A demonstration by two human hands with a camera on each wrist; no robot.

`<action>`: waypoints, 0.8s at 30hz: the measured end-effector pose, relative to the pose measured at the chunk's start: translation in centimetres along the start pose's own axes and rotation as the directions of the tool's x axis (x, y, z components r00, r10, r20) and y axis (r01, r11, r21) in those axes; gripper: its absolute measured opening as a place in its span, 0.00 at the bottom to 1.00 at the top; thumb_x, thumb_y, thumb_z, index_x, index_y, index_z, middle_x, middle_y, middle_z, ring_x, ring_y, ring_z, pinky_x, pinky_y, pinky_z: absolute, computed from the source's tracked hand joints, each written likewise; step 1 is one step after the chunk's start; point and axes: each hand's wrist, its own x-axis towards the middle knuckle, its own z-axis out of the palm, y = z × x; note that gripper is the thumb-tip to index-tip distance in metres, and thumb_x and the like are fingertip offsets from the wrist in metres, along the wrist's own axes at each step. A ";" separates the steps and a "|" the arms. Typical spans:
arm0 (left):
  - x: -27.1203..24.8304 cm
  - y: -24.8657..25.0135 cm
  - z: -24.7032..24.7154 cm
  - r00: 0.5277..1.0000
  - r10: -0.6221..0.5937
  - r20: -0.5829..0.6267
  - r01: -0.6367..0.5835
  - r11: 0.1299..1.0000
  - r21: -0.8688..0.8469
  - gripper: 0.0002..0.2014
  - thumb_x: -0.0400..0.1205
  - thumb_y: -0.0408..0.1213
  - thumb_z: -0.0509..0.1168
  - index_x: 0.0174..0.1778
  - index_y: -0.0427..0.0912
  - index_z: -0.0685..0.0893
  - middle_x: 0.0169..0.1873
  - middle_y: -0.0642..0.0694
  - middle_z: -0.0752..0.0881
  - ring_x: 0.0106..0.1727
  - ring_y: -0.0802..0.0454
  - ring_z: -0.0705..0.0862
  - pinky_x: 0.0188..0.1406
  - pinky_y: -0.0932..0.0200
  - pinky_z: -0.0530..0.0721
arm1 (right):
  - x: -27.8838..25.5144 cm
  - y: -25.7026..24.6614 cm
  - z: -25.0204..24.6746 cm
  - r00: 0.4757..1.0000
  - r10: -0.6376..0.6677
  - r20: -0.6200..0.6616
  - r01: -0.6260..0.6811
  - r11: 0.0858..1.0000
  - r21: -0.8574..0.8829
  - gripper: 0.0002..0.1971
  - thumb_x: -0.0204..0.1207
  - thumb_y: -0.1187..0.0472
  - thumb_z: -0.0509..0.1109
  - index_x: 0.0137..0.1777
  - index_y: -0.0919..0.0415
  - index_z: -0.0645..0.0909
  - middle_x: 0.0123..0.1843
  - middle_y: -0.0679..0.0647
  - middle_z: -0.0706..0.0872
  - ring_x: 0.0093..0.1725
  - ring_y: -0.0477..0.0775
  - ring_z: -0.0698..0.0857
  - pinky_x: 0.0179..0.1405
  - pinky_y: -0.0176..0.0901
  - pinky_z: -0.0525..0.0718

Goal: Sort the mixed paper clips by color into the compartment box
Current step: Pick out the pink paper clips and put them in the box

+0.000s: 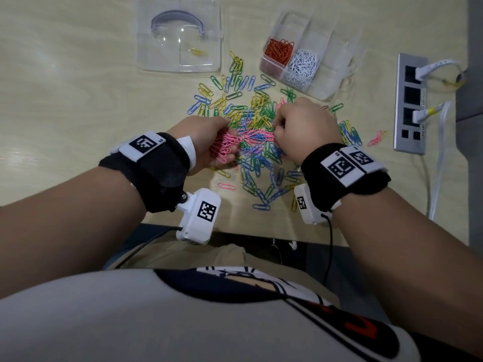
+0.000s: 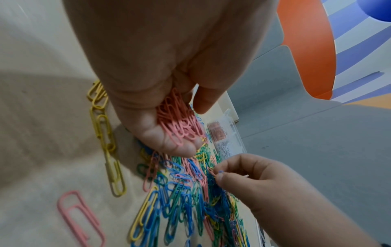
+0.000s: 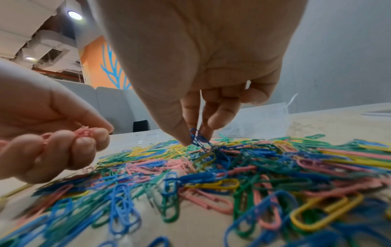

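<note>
Sorting paper clips by colour, a person works over a pale wooden surface [image 1: 78, 87], seen from a head-worn camera and one on each wrist. At far left, the clear lid [image 1: 180, 35] of the box lies flat with a single yellow clip [image 1: 197, 51] on it. The left hand [image 1: 209, 142] cups a bundle of pink clips [image 1: 226, 146], its fingers [image 3: 83, 145] curled round them at the near left edge of the mixed pile [image 1: 251, 142], which spreads blue, green, yellow and pink across the middle of the surface. Just to the right, the right hand [image 1: 303, 129] dips into the centre of that pile, thumb and forefinger pressed together; the wrist views show blue clips [image 3: 197, 137] at the fingertips, though a pink one may also be caught there. Beyond and to the right stands the compartment box [image 1: 326, 74], orange clips [image 1: 279, 50] and white clips [image 1: 303, 64] already in two sections, the rest apparently unfilled. The box lies up and to the right of both hands, with the right hand plainly nearer; the pink bundle would have to cross the whole pile to reach it. A few pink clips [image 1: 376, 138] lie apart near the power strip [image 1: 410, 103] at far right.
</note>
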 end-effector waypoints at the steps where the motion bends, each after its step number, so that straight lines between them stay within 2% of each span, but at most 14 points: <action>1: 0.0 0.0 0.0 1.000 0.000 -0.001 0.000 1.000 0.000 0.17 0.88 0.42 0.55 0.36 0.41 0.79 0.18 0.46 0.81 0.25 0.52 0.78 0.25 0.64 0.82 | 0.0 -0.2 0.1 1.000 -0.016 -0.002 0.016 1.000 0.008 0.11 0.79 0.58 0.64 0.57 0.50 0.84 0.60 0.57 0.81 0.61 0.63 0.80 0.60 0.55 0.75; 4: 0.0 0.0 -0.1 1.000 -0.007 0.001 0.007 1.000 -0.001 0.17 0.88 0.43 0.55 0.36 0.41 0.79 0.18 0.45 0.80 0.22 0.52 0.78 0.24 0.64 0.82 | -0.1 -1.2 0.5 0.989 -0.144 0.018 0.144 0.989 0.040 0.11 0.79 0.53 0.67 0.60 0.48 0.83 0.61 0.55 0.81 0.64 0.61 0.78 0.61 0.54 0.74; 7: 0.0 -0.1 -0.2 1.000 -0.009 -0.002 0.009 1.000 -0.004 0.17 0.88 0.43 0.55 0.36 0.41 0.79 0.19 0.45 0.81 0.20 0.52 0.78 0.22 0.65 0.83 | 0.2 -2.3 1.1 0.974 -0.218 0.058 0.220 0.975 -0.029 0.09 0.79 0.51 0.67 0.56 0.48 0.85 0.57 0.54 0.82 0.64 0.60 0.79 0.59 0.53 0.74; 10: -0.1 -0.1 -0.2 1.000 -0.007 -0.007 0.007 1.000 -0.011 0.17 0.88 0.43 0.56 0.36 0.40 0.79 0.18 0.45 0.80 0.19 0.52 0.78 0.23 0.64 0.83 | 0.5 -2.4 1.2 0.978 -0.204 0.041 0.206 0.978 -0.044 0.07 0.79 0.52 0.66 0.52 0.49 0.84 0.55 0.53 0.82 0.62 0.61 0.80 0.58 0.53 0.72; 14: 0.0 -0.2 -0.2 1.000 -0.006 -0.002 0.005 1.000 -0.023 0.17 0.88 0.43 0.55 0.37 0.40 0.78 0.18 0.44 0.80 0.17 0.51 0.77 0.21 0.65 0.82 | 0.4 -1.6 0.5 0.991 -0.130 0.012 0.129 0.987 0.095 0.06 0.75 0.53 0.67 0.49 0.49 0.82 0.50 0.50 0.80 0.57 0.59 0.79 0.58 0.52 0.72; 16: 0.0 -0.1 -0.1 1.000 -0.003 -0.003 0.003 1.000 -0.029 0.17 0.88 0.43 0.55 0.37 0.39 0.78 0.18 0.44 0.80 0.17 0.51 0.77 0.20 0.64 0.82 | 0.2 -1.2 0.2 0.994 -0.108 0.024 0.103 0.983 0.153 0.04 0.73 0.53 0.67 0.46 0.48 0.80 0.47 0.49 0.79 0.55 0.58 0.80 0.56 0.53 0.74; 19: 0.2 -0.1 0.3 1.000 0.001 -0.010 -0.002 1.000 -0.031 0.18 0.88 0.44 0.54 0.37 0.39 0.79 0.18 0.43 0.81 0.19 0.51 0.79 0.20 0.64 0.82 | -0.2 -0.9 0.0 0.995 -0.099 -0.017 0.100 0.956 0.274 0.04 0.71 0.54 0.66 0.45 0.47 0.81 0.47 0.47 0.85 0.52 0.56 0.82 0.57 0.55 0.79; 20: 0.3 -0.1 0.5 1.000 0.001 -0.009 -0.002 1.000 -0.030 0.18 0.88 0.44 0.54 0.37 0.39 0.79 0.19 0.43 0.81 0.20 0.50 0.79 0.21 0.64 0.82 | -0.3 -1.0 -0.1 0.992 -0.121 -0.032 0.125 0.935 0.333 0.05 0.71 0.55 0.67 0.46 0.47 0.83 0.47 0.46 0.86 0.51 0.54 0.83 0.56 0.53 0.80; 22: 0.3 -0.1 0.9 1.000 0.000 -0.005 0.000 0.999 -0.038 0.17 0.88 0.44 0.55 0.41 0.38 0.80 0.21 0.43 0.82 0.23 0.50 0.80 0.21 0.63 0.83 | -0.7 -1.5 -0.2 0.974 -0.228 -0.015 0.214 0.885 0.413 0.07 0.74 0.57 0.69 0.49 0.47 0.87 0.46 0.47 0.86 0.51 0.52 0.83 0.54 0.44 0.78; 24: 0.4 -0.1 1.3 1.000 0.000 -0.007 0.000 0.998 -0.060 0.13 0.87 0.43 0.57 0.48 0.36 0.79 0.27 0.40 0.82 0.25 0.48 0.82 0.20 0.62 0.82 | -1.1 -2.1 -0.2 0.941 -0.337 -0.007 0.311 0.859 0.407 0.09 0.76 0.57 0.71 0.53 0.49 0.89 0.45 0.47 0.83 0.52 0.52 0.82 0.50 0.37 0.72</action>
